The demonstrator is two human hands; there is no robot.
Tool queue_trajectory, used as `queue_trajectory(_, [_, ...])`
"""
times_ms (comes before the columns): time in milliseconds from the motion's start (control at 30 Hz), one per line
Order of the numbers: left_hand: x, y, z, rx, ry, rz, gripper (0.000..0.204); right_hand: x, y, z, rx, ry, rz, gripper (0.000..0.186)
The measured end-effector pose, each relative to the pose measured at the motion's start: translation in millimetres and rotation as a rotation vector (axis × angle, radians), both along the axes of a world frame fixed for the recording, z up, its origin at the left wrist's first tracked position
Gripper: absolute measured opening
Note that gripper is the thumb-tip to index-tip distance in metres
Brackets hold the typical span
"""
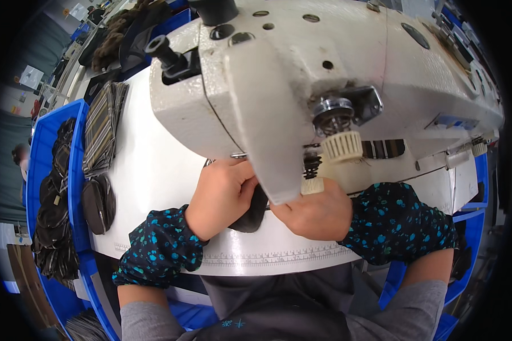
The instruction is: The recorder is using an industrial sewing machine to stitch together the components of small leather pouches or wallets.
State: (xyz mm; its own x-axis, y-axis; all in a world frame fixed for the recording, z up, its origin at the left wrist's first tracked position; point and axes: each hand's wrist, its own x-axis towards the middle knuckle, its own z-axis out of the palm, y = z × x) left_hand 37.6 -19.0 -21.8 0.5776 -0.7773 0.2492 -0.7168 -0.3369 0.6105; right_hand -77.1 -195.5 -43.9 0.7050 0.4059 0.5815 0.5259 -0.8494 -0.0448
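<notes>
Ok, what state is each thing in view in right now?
Left grip: fingers curled, tips partly hidden.
Right grip: back upward, fingertips mostly hidden.
Dark fabric piece: partly covered.
Sewing machine: running or stopped, cannot tell.
Striped fabric: stacked.
Dark rounded pieces: stacked.
Left blue bin: open, loaded.

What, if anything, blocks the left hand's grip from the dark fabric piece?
Nothing visible: the left hand's grip is at the dark fabric piece. The white machine guard hides part of the view there.
</notes>
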Motion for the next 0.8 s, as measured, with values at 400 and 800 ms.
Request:
queue_trajectory(400, [-14.2,-2.5,18.2,0.276,-0.344,0.038,0.018,-0.6,1.9,-3.0,0.031,0.017,0.012,0.013])
queue_trajectory(800, [1.1,-2.9,8.9,0.062,-0.174,0.008,0.011,-2.7,1.2,-1.1,-0.096,-0.028,-0.056,0.009])
